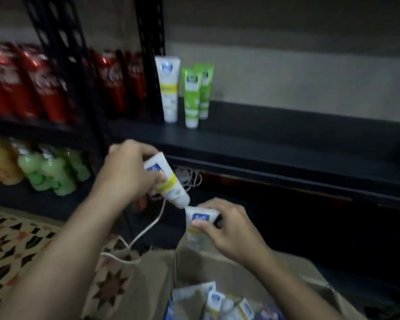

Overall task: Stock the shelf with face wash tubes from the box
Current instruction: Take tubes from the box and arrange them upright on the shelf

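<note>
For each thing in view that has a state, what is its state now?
left hand: holds a white tube, cap pointing down
right hand: holds another white tube
cardboard box: open, tubes inside
shelf: three tubes standing, mostly bare
tall white tube: upright on its cap
green tubes: upright, one behind the other

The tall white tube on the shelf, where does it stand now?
The tall white tube stands upright at the left end of the dark shelf, beside the black post, with two green tubes at its right.
</note>
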